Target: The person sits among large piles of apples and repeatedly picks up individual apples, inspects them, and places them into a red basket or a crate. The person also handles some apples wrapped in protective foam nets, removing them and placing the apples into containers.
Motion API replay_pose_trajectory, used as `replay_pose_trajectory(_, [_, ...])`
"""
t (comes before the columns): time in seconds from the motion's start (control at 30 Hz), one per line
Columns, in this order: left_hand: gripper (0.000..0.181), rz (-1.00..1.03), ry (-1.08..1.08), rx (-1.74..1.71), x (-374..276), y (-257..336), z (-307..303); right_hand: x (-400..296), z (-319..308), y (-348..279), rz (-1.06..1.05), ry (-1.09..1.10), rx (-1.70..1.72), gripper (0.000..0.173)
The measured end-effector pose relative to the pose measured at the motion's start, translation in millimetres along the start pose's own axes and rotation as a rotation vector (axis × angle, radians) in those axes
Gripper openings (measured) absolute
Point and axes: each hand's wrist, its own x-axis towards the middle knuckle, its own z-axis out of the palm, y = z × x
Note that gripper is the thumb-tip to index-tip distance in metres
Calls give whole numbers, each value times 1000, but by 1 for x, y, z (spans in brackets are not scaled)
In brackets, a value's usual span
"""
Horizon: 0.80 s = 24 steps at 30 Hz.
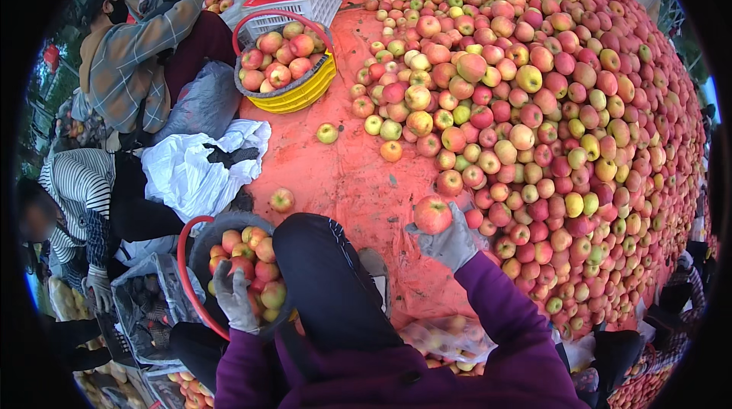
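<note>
My right hand [450,242], in a grey work glove, holds a red and yellow apple [432,214] in its fingers near the edge of a large apple pile [532,169]. At the lower left, my gloved left hand [235,299] is over a dark-lined basket with a red handle [190,272]. Its fingers are curled at a red apple [241,268] among the apples in that basket; whether they grip it I cannot tell. Two single apples, one [282,200] near the basket and one [327,133] farther off, lie on the red sheet [343,186].
A yellow basket [297,94] full of apples stands ahead, beside a white plastic crate [326,0]. Co-workers sit and bend along the left. A white sack [194,180] and a plastic-lined crate [140,346] lie left. A clear plastic bag [452,337] covers apples by my lap.
</note>
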Motion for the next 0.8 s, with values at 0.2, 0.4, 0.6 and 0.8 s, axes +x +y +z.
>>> replay_pose_trajectory(0.2, [59, 552, -600, 55, -29, 148, 78, -8, 67, 57, 216, -171, -197, 82])
replay_pose_trajectory(0.4, [65, 623, -766, 141, -38, 151, 76, -24, 119, 106, 305, -216, -675, 82])
replay_pose_trajectory(0.6, [67, 267, -606, 42, -63, 113, 43, -41, 136, 125, 358, -415, -1002, 81])
replay_pose_trajectory(0.8, [47, -632, -140, -509, -31, 20, -4, -36, 110, 111, -5, -320, -901, 70])
